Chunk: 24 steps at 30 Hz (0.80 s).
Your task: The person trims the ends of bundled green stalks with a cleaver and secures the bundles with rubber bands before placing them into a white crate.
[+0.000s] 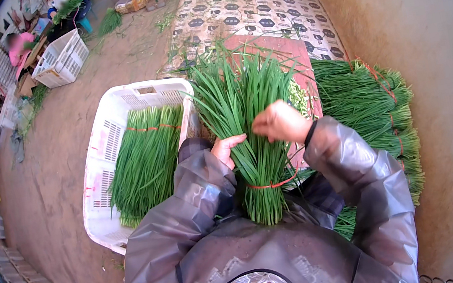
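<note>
A large bunch of garlic chives [244, 102] stands upright before my chest, cut ends toward me and leaf tips fanning away. A red tie [273, 184] circles it near the cut ends, with a loose tail out to the right. My left hand [229, 152] grips the bunch from its left side; the thumb lies across the leaves and the other fingers are mostly hidden. On the right, my right hand [283, 123] is against the leaves with curled, pinched fingers, slightly blurred. What is between those fingers cannot be made out.
To the left, a white plastic crate [102, 180] holds tied chive bunches [151, 154]. More bunches [374, 111] are stacked against the right wall [429, 65]. Beyond my hands lies a reddish board [299, 57] with pale trimmings [298, 99]. People and crates are at far left.
</note>
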Each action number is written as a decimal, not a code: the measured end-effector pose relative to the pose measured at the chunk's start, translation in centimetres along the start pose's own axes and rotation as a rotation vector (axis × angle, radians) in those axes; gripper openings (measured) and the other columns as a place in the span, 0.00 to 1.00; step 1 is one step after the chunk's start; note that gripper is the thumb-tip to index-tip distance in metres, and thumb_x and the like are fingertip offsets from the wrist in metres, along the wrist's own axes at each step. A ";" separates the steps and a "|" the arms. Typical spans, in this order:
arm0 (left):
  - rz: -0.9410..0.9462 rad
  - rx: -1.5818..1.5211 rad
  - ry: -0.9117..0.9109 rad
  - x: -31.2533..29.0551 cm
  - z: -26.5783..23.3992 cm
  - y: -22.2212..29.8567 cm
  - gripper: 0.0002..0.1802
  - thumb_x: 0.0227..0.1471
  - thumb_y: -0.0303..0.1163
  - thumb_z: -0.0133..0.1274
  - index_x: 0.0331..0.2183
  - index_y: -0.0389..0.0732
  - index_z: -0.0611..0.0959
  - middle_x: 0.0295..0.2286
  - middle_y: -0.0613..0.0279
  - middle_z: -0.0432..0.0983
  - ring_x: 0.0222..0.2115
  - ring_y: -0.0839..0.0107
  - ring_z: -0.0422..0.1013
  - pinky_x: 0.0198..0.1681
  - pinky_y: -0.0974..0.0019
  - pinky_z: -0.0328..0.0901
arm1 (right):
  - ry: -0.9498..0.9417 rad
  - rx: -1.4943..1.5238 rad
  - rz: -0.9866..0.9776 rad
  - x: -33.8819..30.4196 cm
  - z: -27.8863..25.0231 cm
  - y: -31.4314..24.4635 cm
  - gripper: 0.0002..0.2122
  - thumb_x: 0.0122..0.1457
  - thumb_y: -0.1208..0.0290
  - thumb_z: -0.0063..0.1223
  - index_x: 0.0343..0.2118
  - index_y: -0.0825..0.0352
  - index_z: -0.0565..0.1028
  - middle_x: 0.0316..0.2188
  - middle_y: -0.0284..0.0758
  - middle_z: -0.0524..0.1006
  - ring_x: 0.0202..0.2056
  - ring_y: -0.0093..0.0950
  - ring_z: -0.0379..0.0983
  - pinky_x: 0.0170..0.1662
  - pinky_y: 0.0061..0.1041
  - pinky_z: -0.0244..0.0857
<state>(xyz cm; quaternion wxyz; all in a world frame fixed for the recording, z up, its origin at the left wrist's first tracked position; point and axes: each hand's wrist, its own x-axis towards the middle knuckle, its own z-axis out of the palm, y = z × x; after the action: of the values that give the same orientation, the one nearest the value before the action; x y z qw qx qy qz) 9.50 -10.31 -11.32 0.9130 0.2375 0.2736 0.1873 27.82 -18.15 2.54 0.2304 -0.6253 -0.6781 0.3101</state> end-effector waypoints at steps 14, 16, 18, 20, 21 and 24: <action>0.034 0.009 -0.101 -1.0 2.9 0.8 0.25 0.51 0.21 0.53 0.53 0.34 0.73 0.45 0.53 0.77 0.45 0.58 0.76 0.52 0.51 0.69 | 0.417 0.271 0.224 3.4 -7.2 1.5 0.08 0.57 0.74 0.59 0.33 0.75 0.81 0.20 0.32 0.79 0.19 0.19 0.76 0.22 0.18 0.70; -0.028 0.009 -0.099 -1.0 3.0 1.0 0.25 0.51 0.21 0.53 0.53 0.34 0.73 0.45 0.53 0.77 0.45 0.58 0.76 0.52 0.51 0.69 | 0.448 0.226 0.191 4.2 -8.3 1.8 0.07 0.57 0.76 0.58 0.31 0.76 0.81 0.20 0.34 0.79 0.18 0.20 0.76 0.22 0.19 0.70; 0.012 0.031 -0.088 -0.5 2.5 0.3 0.26 0.49 0.21 0.56 0.52 0.36 0.75 0.45 0.56 0.78 0.45 0.60 0.75 0.51 0.52 0.69 | 0.577 0.333 0.156 5.5 -11.5 2.3 0.07 0.56 0.76 0.57 0.32 0.76 0.81 0.19 0.36 0.80 0.18 0.22 0.77 0.23 0.21 0.71; 0.024 0.038 -0.058 0.0 1.6 -0.2 0.25 0.49 0.23 0.57 0.51 0.36 0.77 0.43 0.57 0.79 0.43 0.61 0.76 0.51 0.53 0.69 | 0.671 0.107 0.090 6.0 -14.8 2.4 0.12 0.53 0.74 0.57 0.38 0.76 0.78 0.24 0.41 0.81 0.24 0.31 0.78 0.31 0.27 0.73; -0.007 0.000 -0.052 0.2 1.4 -0.1 0.24 0.49 0.23 0.57 0.51 0.36 0.77 0.43 0.57 0.79 0.43 0.61 0.76 0.51 0.53 0.69 | 0.680 -0.185 0.061 5.7 -16.1 2.3 0.17 0.53 0.73 0.57 0.44 0.77 0.76 0.29 0.46 0.81 0.31 0.38 0.80 0.38 0.31 0.74; 0.032 -0.051 -0.038 0.7 0.0 0.3 0.23 0.54 0.30 0.53 0.51 0.35 0.75 0.45 0.51 0.77 0.46 0.54 0.75 0.54 0.46 0.67 | 0.856 -0.461 -0.101 4.7 -15.0 3.2 0.32 0.54 0.67 0.58 0.60 0.74 0.59 0.48 0.53 0.73 0.50 0.46 0.70 0.53 0.37 0.64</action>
<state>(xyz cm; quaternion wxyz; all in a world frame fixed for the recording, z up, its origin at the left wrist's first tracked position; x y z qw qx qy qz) 10.01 -9.70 -11.41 0.9207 0.2221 0.2476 0.2042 40.07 -11.44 10.45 0.3589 -0.6976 -0.6031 -0.1444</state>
